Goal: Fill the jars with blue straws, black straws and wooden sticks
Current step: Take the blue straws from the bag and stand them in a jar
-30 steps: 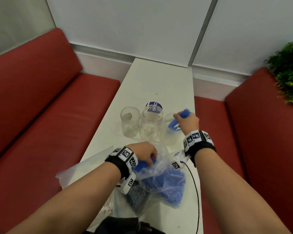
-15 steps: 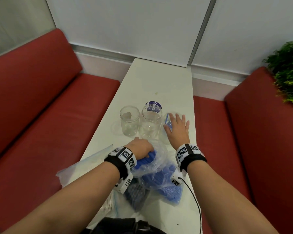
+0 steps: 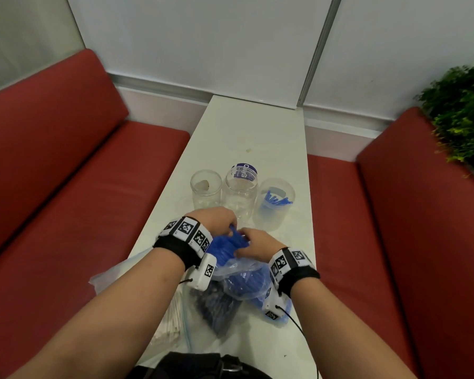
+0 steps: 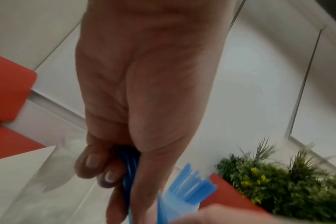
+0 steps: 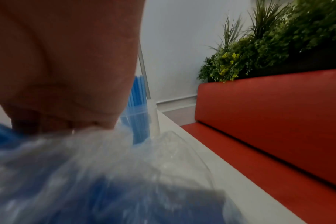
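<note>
Three clear jars stand in a row on the white table: the left jar, the middle jar with a blue label, and the right jar holding several blue straws. In front of them my left hand grips a bundle of blue straws that stick out of a clear bag. My right hand pinches the same bundle from the right. In the left wrist view my fingers curl round the blue straws.
A bag of black straws and a bag of wooden sticks lie near the table's front edge. Red benches run along both sides. A green plant stands behind the right bench.
My right hand let go of blue straws in the right jar, then drew back to the bag. It now meets my left hand at the bundle of blue straws.
</note>
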Demonstrator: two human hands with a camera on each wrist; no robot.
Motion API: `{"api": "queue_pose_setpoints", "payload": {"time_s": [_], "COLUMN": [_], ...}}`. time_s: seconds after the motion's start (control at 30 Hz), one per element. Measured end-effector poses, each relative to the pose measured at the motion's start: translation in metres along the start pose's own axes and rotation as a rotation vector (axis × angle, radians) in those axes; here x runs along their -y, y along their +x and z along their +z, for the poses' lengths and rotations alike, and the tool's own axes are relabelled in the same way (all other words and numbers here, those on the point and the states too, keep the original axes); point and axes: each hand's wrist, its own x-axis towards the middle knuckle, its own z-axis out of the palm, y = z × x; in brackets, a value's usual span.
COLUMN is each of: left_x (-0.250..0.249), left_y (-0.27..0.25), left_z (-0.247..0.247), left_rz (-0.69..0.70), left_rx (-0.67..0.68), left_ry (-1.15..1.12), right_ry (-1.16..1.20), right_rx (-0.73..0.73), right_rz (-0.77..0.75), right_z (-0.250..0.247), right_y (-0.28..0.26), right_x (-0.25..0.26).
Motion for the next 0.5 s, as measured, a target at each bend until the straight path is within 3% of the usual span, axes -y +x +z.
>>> {"api": "queue_pose_setpoints", "payload": {"time_s": [0.2,0.33,0.4,0.5], "left_x": [0.002,0.001,0.002,0.007], "left_y": [-0.015,-0.027,-0.025,-0.018], "left_z": [-0.031,-0.042,-0.043,-0.03], "left_rz": [0.079,0.114,0.127,-0.001], "left_rx": [-0.148,-0.447,-0.607,-0.64], "left_ry": [-0.202,-0.639,-0.993,-1.374], "right_ry": [0.262,0.536,0.619,0.767], "right_rx": [-0.22,-0.325,-0.362,-0.415], "right_rz": [-0.091,-0.137,-0.131,-0.169], "right_z": [0.012,-0.002,-0.014,-0.036], "right_y": [0.0,-0.006,-0.006,-0.013], "right_x": [-0.002,0.006,0.012,0.026]}}
